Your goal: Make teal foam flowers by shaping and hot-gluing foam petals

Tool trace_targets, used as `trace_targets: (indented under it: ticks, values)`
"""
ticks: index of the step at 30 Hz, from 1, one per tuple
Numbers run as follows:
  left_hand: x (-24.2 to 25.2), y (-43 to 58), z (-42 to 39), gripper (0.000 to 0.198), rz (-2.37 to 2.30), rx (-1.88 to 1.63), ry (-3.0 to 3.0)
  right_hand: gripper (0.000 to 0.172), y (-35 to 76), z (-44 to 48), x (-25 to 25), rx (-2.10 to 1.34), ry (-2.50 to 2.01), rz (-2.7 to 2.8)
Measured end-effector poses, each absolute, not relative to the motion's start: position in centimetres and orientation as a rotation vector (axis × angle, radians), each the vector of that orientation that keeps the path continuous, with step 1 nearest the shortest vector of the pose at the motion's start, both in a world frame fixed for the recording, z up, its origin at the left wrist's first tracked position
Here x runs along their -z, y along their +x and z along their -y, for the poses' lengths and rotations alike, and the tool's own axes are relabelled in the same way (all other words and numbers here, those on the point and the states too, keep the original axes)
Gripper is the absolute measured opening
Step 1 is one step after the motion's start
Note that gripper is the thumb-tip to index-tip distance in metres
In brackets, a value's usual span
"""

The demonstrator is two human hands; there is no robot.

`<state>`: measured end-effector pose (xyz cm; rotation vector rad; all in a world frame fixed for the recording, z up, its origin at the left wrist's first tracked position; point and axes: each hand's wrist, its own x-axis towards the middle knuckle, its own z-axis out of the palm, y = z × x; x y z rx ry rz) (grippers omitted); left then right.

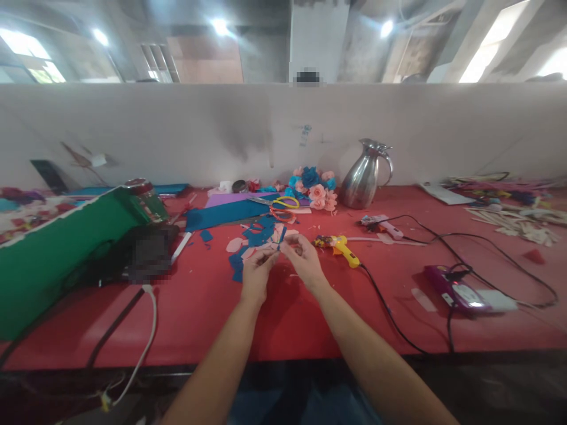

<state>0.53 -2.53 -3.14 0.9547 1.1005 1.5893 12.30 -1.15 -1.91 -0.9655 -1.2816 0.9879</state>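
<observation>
My left hand [257, 268] and my right hand [301, 257] meet over the middle of the table, fingertips pinched together. Between them is a small narrow blue piece [280, 235], perhaps paper; its exact shape is too small to make out. Just behind and left of my hands lie loose blue paper cutouts [261, 233] and pale pink cutouts [234, 244]. To the right of my right hand a yellow hot glue gun [343, 248] rests on its side, its nozzle end towards my fingers.
Scissors [274, 203] lie on blue sheets [217, 215]. Behind are a paper-flower bunch [316, 188] and a metal jug [365, 174]. A pink glue gun [383, 225], cables and a purple power strip [456, 289] occupy the right. A green board [66, 260] stands left.
</observation>
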Motion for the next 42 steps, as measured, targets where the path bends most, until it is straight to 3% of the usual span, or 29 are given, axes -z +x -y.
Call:
trace_targets:
  ticks: [10, 42]
  values:
    - [3.7, 0.2, 2.3, 0.018, -1.114, -1.578, 0.886, 0.029, 12.8, 1.1, 1.8, -0.953, -0.895, 1.142]
    - [4.3, -0.2, 1.9, 0.017, -1.265, -1.588, 1.015, 0.013, 12.4, 1.7, 1.4, -0.878, -0.857, 1.201]
